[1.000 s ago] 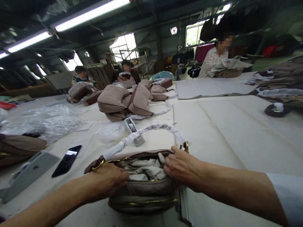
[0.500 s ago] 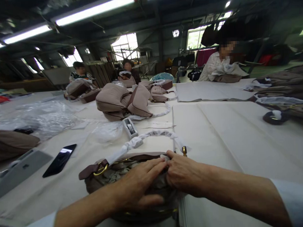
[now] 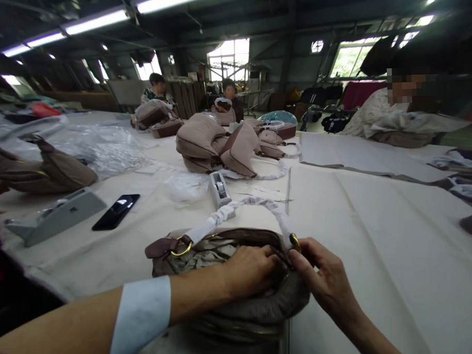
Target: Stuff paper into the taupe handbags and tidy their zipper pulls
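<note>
A taupe handbag lies in front of me with its zipped top open. Crumpled greyish fabric or stuffing shows inside. Its handle is wrapped in white and arches away from me, with gold rings and a dark leather tab. My left hand reaches into the opening at the right side, fingers curled; the fingertips and whatever they hold are hidden. At the bag's right end, my right hand pinches the rim between thumb and fingers, just below the right gold ring.
Beyond the bag stand a tape dispenser and a pile of taupe bags. To the left are a phone, a larger grey dispenser, another bag and clear plastic. Co-workers sit across the table; another person's hand shows at far left.
My left hand has gone from above the opening into the bag's right side. My right hand has shifted outward to the right rim. The view has turned left.
</note>
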`<state>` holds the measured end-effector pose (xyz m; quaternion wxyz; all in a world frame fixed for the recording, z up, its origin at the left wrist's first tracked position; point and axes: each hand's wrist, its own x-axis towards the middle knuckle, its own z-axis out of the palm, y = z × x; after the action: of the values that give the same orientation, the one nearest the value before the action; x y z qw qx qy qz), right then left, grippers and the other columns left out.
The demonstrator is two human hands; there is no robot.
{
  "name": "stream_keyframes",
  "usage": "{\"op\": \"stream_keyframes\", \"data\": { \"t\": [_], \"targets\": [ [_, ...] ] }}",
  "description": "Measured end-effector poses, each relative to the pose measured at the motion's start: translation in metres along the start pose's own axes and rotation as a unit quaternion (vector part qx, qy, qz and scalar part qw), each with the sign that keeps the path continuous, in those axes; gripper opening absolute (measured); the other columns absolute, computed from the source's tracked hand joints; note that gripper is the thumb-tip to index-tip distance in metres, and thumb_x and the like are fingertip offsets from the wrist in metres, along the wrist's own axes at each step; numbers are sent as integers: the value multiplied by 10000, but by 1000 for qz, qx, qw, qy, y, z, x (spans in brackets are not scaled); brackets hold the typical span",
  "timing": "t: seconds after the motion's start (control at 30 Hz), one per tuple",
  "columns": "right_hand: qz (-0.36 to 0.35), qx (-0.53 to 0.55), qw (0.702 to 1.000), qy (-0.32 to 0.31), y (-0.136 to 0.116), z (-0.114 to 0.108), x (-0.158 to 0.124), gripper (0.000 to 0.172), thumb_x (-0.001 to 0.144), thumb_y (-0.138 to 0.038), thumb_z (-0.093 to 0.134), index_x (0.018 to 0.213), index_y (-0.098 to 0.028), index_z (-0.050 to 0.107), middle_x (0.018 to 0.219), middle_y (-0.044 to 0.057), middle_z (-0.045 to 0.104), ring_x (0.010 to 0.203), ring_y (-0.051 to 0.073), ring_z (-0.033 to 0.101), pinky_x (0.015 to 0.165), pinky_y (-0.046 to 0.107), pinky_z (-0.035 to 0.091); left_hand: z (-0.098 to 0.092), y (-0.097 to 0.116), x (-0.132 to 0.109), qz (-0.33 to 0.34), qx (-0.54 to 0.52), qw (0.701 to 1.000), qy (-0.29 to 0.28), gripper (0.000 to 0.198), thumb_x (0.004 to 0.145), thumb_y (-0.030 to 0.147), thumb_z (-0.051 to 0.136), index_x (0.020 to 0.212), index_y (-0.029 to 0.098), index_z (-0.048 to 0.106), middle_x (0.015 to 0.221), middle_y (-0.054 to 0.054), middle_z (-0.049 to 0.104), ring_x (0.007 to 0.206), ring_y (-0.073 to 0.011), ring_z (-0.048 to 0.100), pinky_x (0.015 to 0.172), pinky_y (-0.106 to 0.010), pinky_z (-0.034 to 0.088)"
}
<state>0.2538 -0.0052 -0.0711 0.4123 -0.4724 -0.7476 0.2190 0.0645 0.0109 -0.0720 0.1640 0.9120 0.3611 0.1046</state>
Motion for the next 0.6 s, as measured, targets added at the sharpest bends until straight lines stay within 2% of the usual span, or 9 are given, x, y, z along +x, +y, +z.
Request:
{"op": "stream_keyframes", "data": {
  "t": [0.07,0.13,0.2,0.27,0.43,0.47,0.53,0.6],
  "targets": [
    [36,64,995,68,5,10,0,279,897,-409,458,743,-188,530,615,-22,491,554,126,466,508,234,401,1,4,4,-24,76,997,-5,293,811,267,565,1084,161,568,1030,-102,623,850,-256,627,674,-342,524],
    [65,120,984,117,10,12,0,291,908,-416,435,747,-188,514,634,-16,504,571,130,479,526,236,418,-4,4,2,-15,89,996,19,325,784,334,605,1046,144,571,1024,-109,607,884,-265,602,711,-357,518],
    [70,133,979,138,12,11,-2,298,907,-428,435,758,-184,522,651,-8,520,592,137,493,533,238,423,-11,1,-4,10,74,995,66,362,768,391,625,1013,129,576,1052,-119,585,949,-264,563,788,-357,494],
    [62,121,979,153,10,10,-6,318,901,-445,438,745,-183,530,622,-13,506,566,135,478,506,236,405,-17,-3,-13,41,61,994,81,347,782,391,612,1000,123,577,1060,-122,574,961,-248,543,807,-333,471],
    [59,103,977,177,-10,13,-12,335,899,-439,434,694,-187,515,576,-18,504,510,128,465,472,235,385,-25,-2,-28,46,82,996,1,110,840,248,554,883,161,604,901,-68,626,809,-212,569,706,-306,434],
    [61,95,978,177,-14,13,-12,333,897,-438,437,687,-189,508,578,-17,507,510,127,469,468,232,383,-28,1,-28,47,68,996,16,93,818,230,571,872,162,605,896,-66,629,824,-218,565,725,-312,424],
    [63,82,979,174,-19,12,-9,340,896,-441,433,670,-193,489,561,-24,492,493,121,457,451,225,374,-34,9,-23,18,-20,996,82,123,766,221,589,870,157,594,872,-56,619,829,-209,551,735,-303,409],
    [62,74,981,167,-20,11,-6,348,899,-444,423,657,-198,469,539,-35,467,471,114,438,436,220,362,-39,18,-15,-58,-154,978,128,147,799,295,531,821,158,579,759,-21,590,726,-168,529,659,-265,393]
  ]
}}
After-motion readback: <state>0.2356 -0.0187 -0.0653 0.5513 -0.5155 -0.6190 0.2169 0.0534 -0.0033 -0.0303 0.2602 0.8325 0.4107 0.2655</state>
